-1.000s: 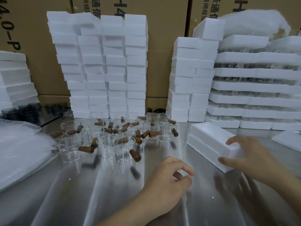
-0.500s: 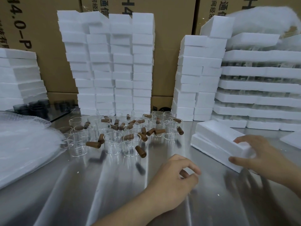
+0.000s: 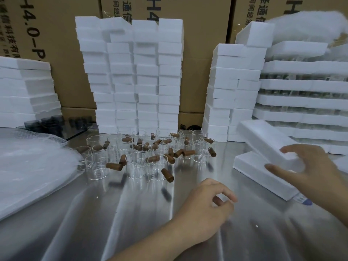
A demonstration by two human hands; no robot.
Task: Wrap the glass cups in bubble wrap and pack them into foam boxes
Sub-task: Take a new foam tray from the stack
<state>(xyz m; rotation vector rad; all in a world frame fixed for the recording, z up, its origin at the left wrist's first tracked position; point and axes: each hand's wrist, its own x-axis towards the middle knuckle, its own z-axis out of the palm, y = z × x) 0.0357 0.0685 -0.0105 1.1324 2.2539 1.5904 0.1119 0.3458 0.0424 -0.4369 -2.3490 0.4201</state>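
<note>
Far left: a stack of bubble wrap [image 3: 32, 172] lies flat on the steel desk [image 3: 94, 228]. Behind it stand white foam slabs [image 3: 24, 91] and a dark tray of tinted cups [image 3: 47, 122].

Left of centre: the clear glass cups [image 3: 137, 164] stand upright in a loose cluster at the back of the desk, unwrapped. Brown cork stoppers [image 3: 114, 166] are scattered among them, some lying on the desk and some inside cups. Behind the cluster rises a tall stack of foam blocks [image 3: 131, 76], set against cardboard cartons [image 3: 199, 53].

Centre, near edge: the left hand [image 3: 205, 210] hovers just above the desk. Its fingers [image 3: 226, 191] are loosely curled, thumb near forefinger. Nothing is seen in the hand.

Right of centre: a second, lower stack of foam blocks [image 3: 233, 91].

Right: the lower foam half [image 3: 259, 174] lies flat on the desk. The upper foam half [image 3: 263, 140] is tilted above it, with its near end raised. The right hand [image 3: 308, 172] grips that near end, fingers [image 3: 293, 148] over the top and thumb on the near side.

Far right: layered foam trays [image 3: 305, 87] are stacked high, with glassware visible between the layers.
</note>
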